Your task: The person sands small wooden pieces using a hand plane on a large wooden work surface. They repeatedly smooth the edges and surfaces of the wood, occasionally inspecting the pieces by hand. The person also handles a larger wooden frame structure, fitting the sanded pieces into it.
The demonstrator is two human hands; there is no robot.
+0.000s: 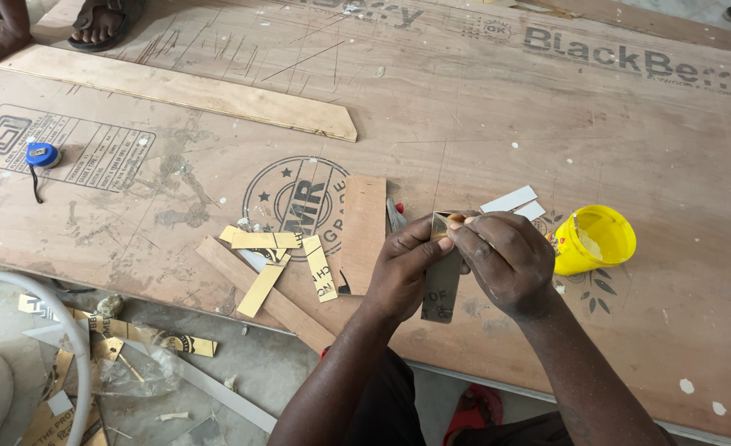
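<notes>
both hands pinch one strip [442,285] over the plywood sheet [497,124], long axis toward the body: left hand [402,268] clamps its upper part, right hand [504,263] fingertips at its top corner, yellow cup [592,239] just right

A narrow, dull-gold laminate strip [441,285] stands nearly upright above the plywood sheet [481,124], its top end pinched, its lower end hanging free, printed side toward the camera.

plywood sheet [481,124], underlies all | yellow plastic tub [594,239], right | blue tape measure [42,154], far left | long wooden strip [183,91], far left | gold laminate offcuts [268,248], centre-left
</notes>
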